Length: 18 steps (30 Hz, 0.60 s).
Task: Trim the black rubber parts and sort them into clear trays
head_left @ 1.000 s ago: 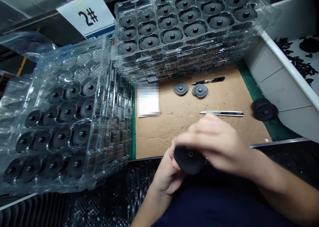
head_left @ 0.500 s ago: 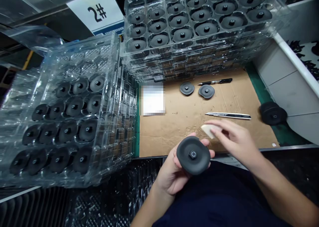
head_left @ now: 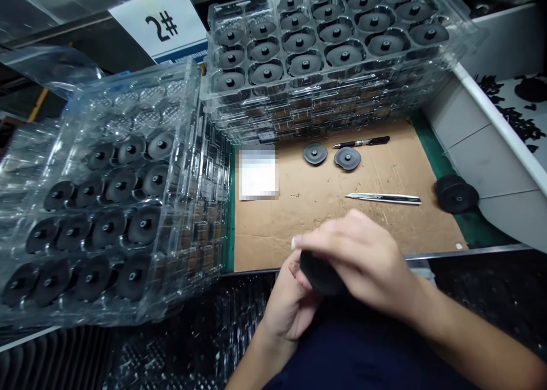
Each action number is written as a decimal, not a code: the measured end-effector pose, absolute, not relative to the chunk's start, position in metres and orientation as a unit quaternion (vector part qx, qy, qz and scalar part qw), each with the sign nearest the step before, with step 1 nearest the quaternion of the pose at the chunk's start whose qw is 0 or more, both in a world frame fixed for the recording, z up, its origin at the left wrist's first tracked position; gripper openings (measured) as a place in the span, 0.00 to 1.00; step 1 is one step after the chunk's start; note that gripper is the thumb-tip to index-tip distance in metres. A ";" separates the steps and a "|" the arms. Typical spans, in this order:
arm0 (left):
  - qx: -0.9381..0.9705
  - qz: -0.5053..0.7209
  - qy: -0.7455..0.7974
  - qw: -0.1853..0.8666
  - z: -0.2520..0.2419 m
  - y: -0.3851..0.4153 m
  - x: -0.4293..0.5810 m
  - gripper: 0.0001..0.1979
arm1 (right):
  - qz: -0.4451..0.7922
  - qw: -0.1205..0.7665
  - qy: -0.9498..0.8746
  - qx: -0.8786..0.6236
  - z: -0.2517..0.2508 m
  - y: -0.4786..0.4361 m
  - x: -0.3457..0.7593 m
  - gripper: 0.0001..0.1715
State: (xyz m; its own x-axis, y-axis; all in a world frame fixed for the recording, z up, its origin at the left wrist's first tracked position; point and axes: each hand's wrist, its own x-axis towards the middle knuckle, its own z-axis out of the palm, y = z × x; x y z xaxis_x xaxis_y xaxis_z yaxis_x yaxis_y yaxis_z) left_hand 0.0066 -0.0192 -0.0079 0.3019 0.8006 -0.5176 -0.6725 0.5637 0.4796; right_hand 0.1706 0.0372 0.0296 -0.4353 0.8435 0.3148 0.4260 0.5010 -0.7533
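The left hand (head_left: pixel 290 307) cradles one round matte-black disc (head_left: pixel 318 273) in curled fingers, just off the brown cardboard sheet (head_left: pixel 273 236); the right hand (head_left: pixel 359 259) clasps over it. Two flat black discs (head_left: pixel 315 153) lie on the cardboard.

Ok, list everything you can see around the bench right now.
sign: one, white with black "2#", top left
back tray stack: one, clear, holding black discs, far side
left tray stack: one, clear, holding black discs, left
loose discs: two, black, on the cardboard
disc pile: count unclear, black, right
pen: one, black, on the cardboard
utility knife: one, silver and black, on the cardboard
paper: one, white, on the cardboard
cardboard sheet: one, brown, centre
scraps: many, black, far right
held disc: one, black, between the hands
left hand: one, under the held disc
right hand: one, over the held disc
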 end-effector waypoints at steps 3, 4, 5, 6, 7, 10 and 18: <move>0.051 0.467 0.352 0.810 -0.008 -0.012 0.004 0.24 | 0.368 0.309 -0.711 -0.514 -0.005 0.042 0.176 0.13; 0.039 0.470 0.343 0.812 -0.008 -0.011 0.002 0.26 | 0.383 0.292 -0.685 -0.546 -0.019 0.040 0.179 0.12; 0.028 0.475 0.335 0.813 -0.007 -0.010 0.000 0.26 | 0.394 0.279 -0.669 -0.565 -0.034 0.035 0.182 0.13; 0.022 0.480 0.328 0.814 -0.007 -0.009 -0.002 0.27 | 0.401 0.268 -0.664 -0.572 -0.047 0.029 0.185 0.13; 0.018 0.485 0.321 0.813 -0.007 -0.009 -0.003 0.26 | 0.404 0.260 -0.665 -0.572 -0.060 0.022 0.188 0.13; 0.014 0.489 0.307 0.817 -0.008 -0.009 -0.004 0.25 | 0.408 0.242 -0.667 -0.574 -0.077 0.011 0.191 0.12; 0.090 0.508 0.334 0.789 -0.005 -0.008 0.005 0.25 | 0.283 0.391 -0.719 -0.500 0.028 0.025 0.157 0.17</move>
